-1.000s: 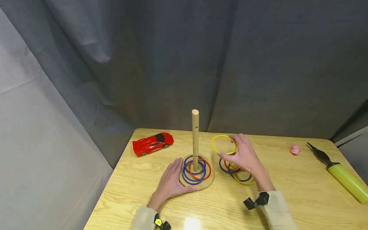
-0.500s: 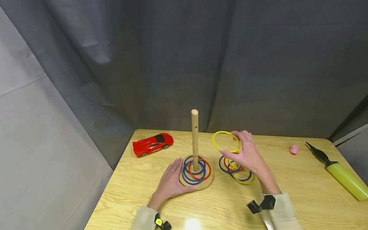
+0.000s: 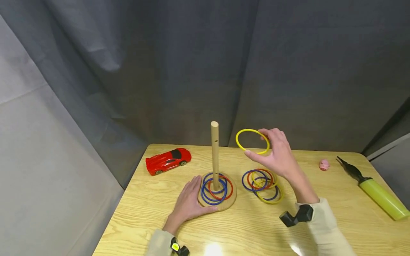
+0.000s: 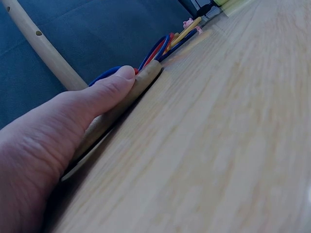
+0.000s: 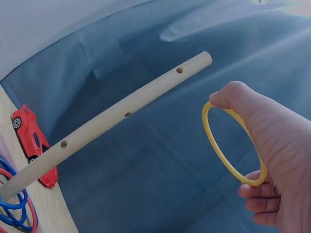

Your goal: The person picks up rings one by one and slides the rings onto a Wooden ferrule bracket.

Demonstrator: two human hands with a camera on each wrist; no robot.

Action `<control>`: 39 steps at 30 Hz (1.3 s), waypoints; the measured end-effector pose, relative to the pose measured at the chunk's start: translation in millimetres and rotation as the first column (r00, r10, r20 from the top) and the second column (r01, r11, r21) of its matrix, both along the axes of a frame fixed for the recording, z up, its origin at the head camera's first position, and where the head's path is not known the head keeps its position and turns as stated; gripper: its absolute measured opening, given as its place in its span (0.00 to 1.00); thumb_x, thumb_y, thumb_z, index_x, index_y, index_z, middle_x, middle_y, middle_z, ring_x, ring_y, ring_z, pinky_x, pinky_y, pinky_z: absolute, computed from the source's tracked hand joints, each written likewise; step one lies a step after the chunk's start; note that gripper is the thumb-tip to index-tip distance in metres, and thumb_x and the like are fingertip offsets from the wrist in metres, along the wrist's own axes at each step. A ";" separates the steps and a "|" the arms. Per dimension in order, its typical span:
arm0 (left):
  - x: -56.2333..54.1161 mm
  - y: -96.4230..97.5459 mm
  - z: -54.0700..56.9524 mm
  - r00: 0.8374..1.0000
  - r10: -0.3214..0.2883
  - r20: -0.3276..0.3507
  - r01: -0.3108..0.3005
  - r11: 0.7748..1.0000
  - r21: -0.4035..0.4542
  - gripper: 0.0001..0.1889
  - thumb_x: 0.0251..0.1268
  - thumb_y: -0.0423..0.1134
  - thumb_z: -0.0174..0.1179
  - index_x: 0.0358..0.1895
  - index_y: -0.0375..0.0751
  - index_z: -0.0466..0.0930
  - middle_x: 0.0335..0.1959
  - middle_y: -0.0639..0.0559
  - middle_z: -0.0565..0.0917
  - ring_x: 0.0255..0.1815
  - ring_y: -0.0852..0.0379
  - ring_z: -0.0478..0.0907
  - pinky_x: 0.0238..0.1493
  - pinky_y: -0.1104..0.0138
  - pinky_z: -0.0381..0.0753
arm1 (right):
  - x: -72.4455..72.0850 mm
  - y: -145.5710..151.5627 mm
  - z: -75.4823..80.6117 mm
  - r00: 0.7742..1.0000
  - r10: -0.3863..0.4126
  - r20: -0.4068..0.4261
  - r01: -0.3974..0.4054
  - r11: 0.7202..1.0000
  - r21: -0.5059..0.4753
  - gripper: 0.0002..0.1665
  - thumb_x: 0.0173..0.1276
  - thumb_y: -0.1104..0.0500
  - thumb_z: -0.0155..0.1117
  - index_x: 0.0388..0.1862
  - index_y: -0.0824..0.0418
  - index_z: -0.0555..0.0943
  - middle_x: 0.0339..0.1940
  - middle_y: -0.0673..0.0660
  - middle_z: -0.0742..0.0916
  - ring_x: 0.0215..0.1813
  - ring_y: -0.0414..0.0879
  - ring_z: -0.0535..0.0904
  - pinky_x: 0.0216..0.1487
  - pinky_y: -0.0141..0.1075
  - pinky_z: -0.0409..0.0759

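My right hand (image 3: 277,153) pinches a yellow ring (image 5: 228,167) between thumb and fingers, in the air right of a wooden peg (image 3: 215,153). The right wrist view has the ring apart from the peg, below its top end. The peg stands upright on a round wooden base (image 3: 231,201). Blue rings (image 3: 205,199) and a red ring (image 3: 232,192) lie around its foot. My left hand (image 3: 189,204) rests against the base's left and front rim, fingers straight and thumb (image 4: 104,94) along the edge.
Right of the base lies a loose pile of rings (image 3: 243,181) in blue, red and yellow. A red toy car (image 3: 168,161) is at the back left. Further right are a pink pig toy (image 3: 324,164) and a green hand pump (image 3: 382,199). A grey curtain (image 3: 192,71) hangs behind the table.
My right hand has lifted the yellow ring up from above the pile, uncovering the rings below. The left hand has stayed on the base. The head view has shifted slightly.
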State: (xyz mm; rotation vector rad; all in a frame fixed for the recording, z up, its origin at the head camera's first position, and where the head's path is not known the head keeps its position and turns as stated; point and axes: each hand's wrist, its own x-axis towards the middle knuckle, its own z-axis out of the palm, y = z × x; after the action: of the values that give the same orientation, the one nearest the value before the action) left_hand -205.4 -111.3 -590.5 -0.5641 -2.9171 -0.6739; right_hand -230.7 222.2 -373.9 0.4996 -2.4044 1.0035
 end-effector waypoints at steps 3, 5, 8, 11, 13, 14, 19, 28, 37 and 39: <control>0.3 -0.2 -0.8 1.000 -0.004 -0.003 0.004 1.000 0.006 0.75 0.41 0.91 0.57 0.85 0.39 0.49 0.86 0.47 0.54 0.87 0.50 0.48 0.85 0.55 0.52 | 0.4 -1.4 9.3 1.000 0.003 0.007 -0.003 1.000 -0.005 0.42 0.54 0.47 0.83 0.62 0.65 0.79 0.43 0.56 0.79 0.52 0.53 0.69 0.47 0.45 0.66; 0.3 -0.1 -0.8 1.000 -0.006 -0.004 0.006 1.000 0.009 0.75 0.41 0.91 0.56 0.85 0.39 0.49 0.86 0.47 0.54 0.87 0.50 0.48 0.85 0.55 0.51 | -0.2 -2.7 14.7 1.000 0.005 0.017 -0.005 1.000 -0.009 0.41 0.54 0.46 0.83 0.62 0.64 0.79 0.44 0.56 0.79 0.52 0.52 0.69 0.48 0.45 0.66; 0.5 -0.3 -0.3 1.000 -0.009 -0.003 0.009 1.000 0.007 0.75 0.41 0.90 0.57 0.85 0.39 0.49 0.86 0.46 0.54 0.87 0.49 0.48 0.85 0.55 0.51 | -1.3 -5.5 21.9 1.000 0.011 0.028 -0.010 1.000 -0.023 0.41 0.55 0.44 0.83 0.62 0.62 0.80 0.45 0.55 0.80 0.53 0.51 0.70 0.49 0.45 0.67; 0.2 -0.5 0.3 1.000 -0.008 -0.001 0.008 1.000 0.002 0.75 0.41 0.90 0.57 0.85 0.39 0.48 0.86 0.46 0.54 0.87 0.50 0.47 0.85 0.56 0.50 | -3.0 -9.6 30.4 0.999 0.026 0.026 -0.026 0.999 -0.030 0.40 0.55 0.44 0.83 0.63 0.60 0.80 0.45 0.54 0.80 0.54 0.51 0.70 0.51 0.46 0.68; -0.5 -0.1 0.3 1.000 -0.005 0.000 0.005 1.000 -0.003 0.74 0.42 0.90 0.56 0.85 0.40 0.48 0.86 0.47 0.54 0.87 0.51 0.47 0.85 0.56 0.50 | -4.1 -12.5 36.5 0.999 0.039 0.014 -0.039 0.999 -0.030 0.41 0.55 0.44 0.83 0.63 0.61 0.80 0.46 0.54 0.80 0.54 0.51 0.70 0.51 0.47 0.68; -0.7 0.1 0.4 1.000 -0.004 0.000 0.004 1.000 -0.005 0.74 0.42 0.90 0.56 0.86 0.40 0.48 0.86 0.47 0.54 0.87 0.52 0.47 0.85 0.56 0.50 | -4.5 -14.0 39.5 0.999 0.045 0.009 -0.044 0.999 -0.028 0.41 0.55 0.43 0.83 0.63 0.61 0.79 0.46 0.54 0.80 0.54 0.51 0.70 0.51 0.47 0.68; -0.4 0.3 0.7 1.000 -0.002 0.011 0.002 1.000 -0.002 0.74 0.42 0.90 0.57 0.86 0.41 0.47 0.86 0.48 0.53 0.87 0.53 0.46 0.85 0.57 0.49 | -5.0 -20.6 51.4 0.998 0.060 0.007 -0.059 0.998 -0.029 0.42 0.56 0.42 0.82 0.64 0.61 0.79 0.47 0.54 0.80 0.56 0.51 0.70 0.52 0.47 0.69; 0.0 -0.7 2.1 0.999 0.004 0.037 -0.004 1.000 0.019 0.74 0.41 0.89 0.59 0.86 0.41 0.47 0.86 0.48 0.53 0.87 0.52 0.46 0.85 0.55 0.49 | -3.4 -33.0 69.9 0.998 0.056 0.021 -0.055 0.997 -0.046 0.42 0.58 0.40 0.80 0.65 0.60 0.79 0.48 0.54 0.80 0.55 0.50 0.70 0.52 0.47 0.70; 1.3 -0.5 3.0 1.000 -0.003 0.025 0.003 1.000 0.029 0.75 0.41 0.90 0.58 0.86 0.40 0.48 0.86 0.46 0.55 0.86 0.50 0.48 0.85 0.54 0.51 | -2.3 -44.9 77.7 0.993 0.116 0.014 -0.115 0.993 -0.022 0.42 0.57 0.40 0.81 0.65 0.59 0.79 0.47 0.53 0.79 0.56 0.49 0.69 0.55 0.48 0.71; 1.8 -0.8 3.8 1.000 -0.006 0.022 0.005 0.999 0.033 0.75 0.41 0.90 0.58 0.85 0.39 0.48 0.86 0.45 0.55 0.86 0.49 0.49 0.85 0.53 0.52 | -2.6 -48.1 78.2 0.992 0.126 0.010 -0.126 0.992 -0.012 0.43 0.57 0.39 0.81 0.65 0.60 0.79 0.47 0.53 0.79 0.56 0.49 0.70 0.56 0.48 0.71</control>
State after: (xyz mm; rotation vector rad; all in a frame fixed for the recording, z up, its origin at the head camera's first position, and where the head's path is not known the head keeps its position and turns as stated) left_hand -203.5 -112.1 -586.7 -0.5654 -2.9193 -0.7325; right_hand -233.3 174.1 -295.8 0.6506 -2.4001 1.0750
